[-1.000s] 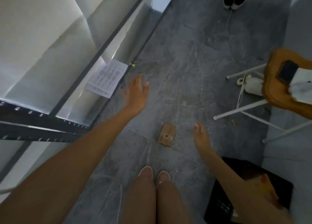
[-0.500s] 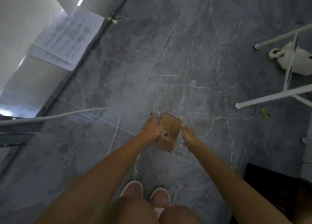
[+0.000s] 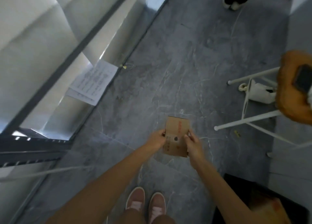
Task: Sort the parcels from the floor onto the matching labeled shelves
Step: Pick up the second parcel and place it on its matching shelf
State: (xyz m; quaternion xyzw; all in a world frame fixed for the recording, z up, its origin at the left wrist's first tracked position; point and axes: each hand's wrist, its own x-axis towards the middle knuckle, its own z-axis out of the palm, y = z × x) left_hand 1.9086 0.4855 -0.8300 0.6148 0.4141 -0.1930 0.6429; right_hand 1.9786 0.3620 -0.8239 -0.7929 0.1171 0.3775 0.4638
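A small flat brown cardboard parcel (image 3: 177,136) with red print and a dark round mark is held above the grey floor, in front of my feet. My left hand (image 3: 156,140) grips its left edge and my right hand (image 3: 193,145) grips its right edge. The metal shelf unit (image 3: 50,75) runs along the left side, with a printed paper sheet (image 3: 93,82) lying on its lower level by the floor edge.
A white-legged stool (image 3: 249,120) with an orange cushion (image 3: 295,88) stands at the right, a white bag (image 3: 260,92) under it. A black crate (image 3: 263,201) sits at the lower right. Another person's shoes (image 3: 233,1) are at the top. A white cable (image 3: 42,173) crosses the lower left.
Both hands closed on the parcel on the floor and lifted it up toward me. The camera has risen, and the shelf and stool are back in view.
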